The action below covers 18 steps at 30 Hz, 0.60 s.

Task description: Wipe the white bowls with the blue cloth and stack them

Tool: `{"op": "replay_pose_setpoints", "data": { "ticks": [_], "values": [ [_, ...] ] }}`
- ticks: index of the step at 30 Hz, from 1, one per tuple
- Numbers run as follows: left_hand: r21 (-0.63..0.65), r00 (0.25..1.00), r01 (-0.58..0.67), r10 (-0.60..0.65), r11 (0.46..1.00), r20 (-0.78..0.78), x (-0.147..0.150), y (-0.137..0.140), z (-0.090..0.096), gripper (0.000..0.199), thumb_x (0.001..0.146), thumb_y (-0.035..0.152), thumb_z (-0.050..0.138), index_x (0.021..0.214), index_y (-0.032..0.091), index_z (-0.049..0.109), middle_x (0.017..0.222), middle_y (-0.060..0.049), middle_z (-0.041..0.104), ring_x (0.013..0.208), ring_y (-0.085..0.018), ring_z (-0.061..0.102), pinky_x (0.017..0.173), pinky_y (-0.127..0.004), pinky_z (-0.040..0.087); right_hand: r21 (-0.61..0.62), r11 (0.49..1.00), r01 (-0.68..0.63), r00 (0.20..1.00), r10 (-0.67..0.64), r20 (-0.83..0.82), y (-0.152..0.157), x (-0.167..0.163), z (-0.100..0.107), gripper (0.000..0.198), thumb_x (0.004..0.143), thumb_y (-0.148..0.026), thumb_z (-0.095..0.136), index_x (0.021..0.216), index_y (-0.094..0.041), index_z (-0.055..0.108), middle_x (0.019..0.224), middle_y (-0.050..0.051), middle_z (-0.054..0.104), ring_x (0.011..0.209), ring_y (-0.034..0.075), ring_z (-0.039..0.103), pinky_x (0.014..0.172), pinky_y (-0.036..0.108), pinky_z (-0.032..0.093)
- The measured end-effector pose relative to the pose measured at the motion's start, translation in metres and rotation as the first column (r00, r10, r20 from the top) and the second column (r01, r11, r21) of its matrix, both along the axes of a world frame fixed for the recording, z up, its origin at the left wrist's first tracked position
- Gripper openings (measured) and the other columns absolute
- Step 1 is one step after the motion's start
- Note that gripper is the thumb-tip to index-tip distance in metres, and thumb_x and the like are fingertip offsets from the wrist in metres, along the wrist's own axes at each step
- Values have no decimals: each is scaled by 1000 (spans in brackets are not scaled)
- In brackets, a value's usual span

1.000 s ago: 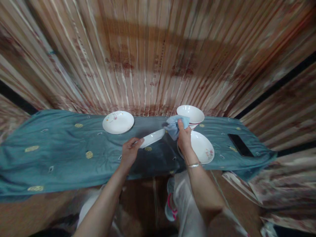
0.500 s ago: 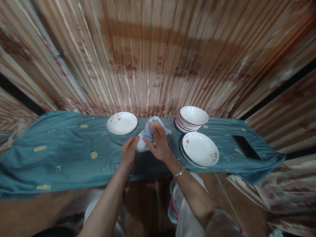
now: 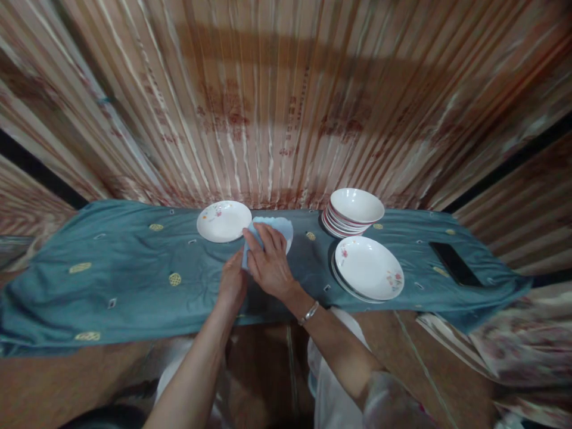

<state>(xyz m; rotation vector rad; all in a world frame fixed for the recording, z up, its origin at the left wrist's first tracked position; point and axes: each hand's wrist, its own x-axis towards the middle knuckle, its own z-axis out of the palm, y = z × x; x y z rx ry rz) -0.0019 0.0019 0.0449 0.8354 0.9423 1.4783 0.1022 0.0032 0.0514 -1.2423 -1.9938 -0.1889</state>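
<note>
Between my hands is a light blue cloth [image 3: 280,225], spread over a white dish [image 3: 289,243] that shows only a sliver at its right edge. My right hand [image 3: 269,262] presses the cloth down onto the dish, fingers bent over it. My left hand [image 3: 233,278] grips the dish's left side, its fingertips partly hidden beside the cloth. Whether the dish is a plate or a bowl I cannot tell. Just behind and to the left lies a white flowered plate [image 3: 224,221].
On the right, a stack of white bowls with red rims [image 3: 357,205] stands behind a stack of flowered plates [image 3: 370,268]. A black phone [image 3: 454,264] lies farther right. The narrow table has a teal cloth [image 3: 143,280]; a striped curtain [image 3: 268,119] hangs behind it.
My right hand has moved left with the blue cloth, over to the dish's left side near my left hand. The cloth now lies more spread out. The left hand stays at the dish.
</note>
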Motion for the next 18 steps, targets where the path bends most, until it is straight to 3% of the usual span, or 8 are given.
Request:
{"op": "replay_pose_setpoints", "data": {
  "ticks": [3,7,12,18],
  "values": [
    [-36,998,15,-12,999,67,2,3,-4,13,67,32,71,72,20,74,84,-6,75,95,-24,67,94,-37,48,-19,999,46,997,-45,61,3,0,-4,45,93,-24,49,138,-23,51,150,12,43,145,29,24,115,55,18],
    [-84,994,10,-1,996,113,3,7,-8,15,61,32,77,68,19,73,74,-2,73,74,-18,65,85,-32,51,-14,997,82,995,-81,49,8,7,-5,41,93,-26,49,133,-24,54,148,9,46,145,27,25,117,56,12],
    [-136,983,33,-8,990,182,6,8,-2,31,54,39,85,72,17,74,71,-5,73,81,-22,68,83,-32,52,-35,993,113,989,-116,-87,19,21,-9,41,96,-26,41,135,-20,51,145,12,47,143,26,29,116,52,19],
    [-147,981,9,20,989,195,3,5,-1,39,49,43,88,69,15,72,75,-8,75,92,-28,70,87,-37,53,-33,994,101,909,-106,-403,43,39,-27,43,102,-30,24,132,-16,50,130,14,57,129,20,48,110,42,38]
  ]
}}
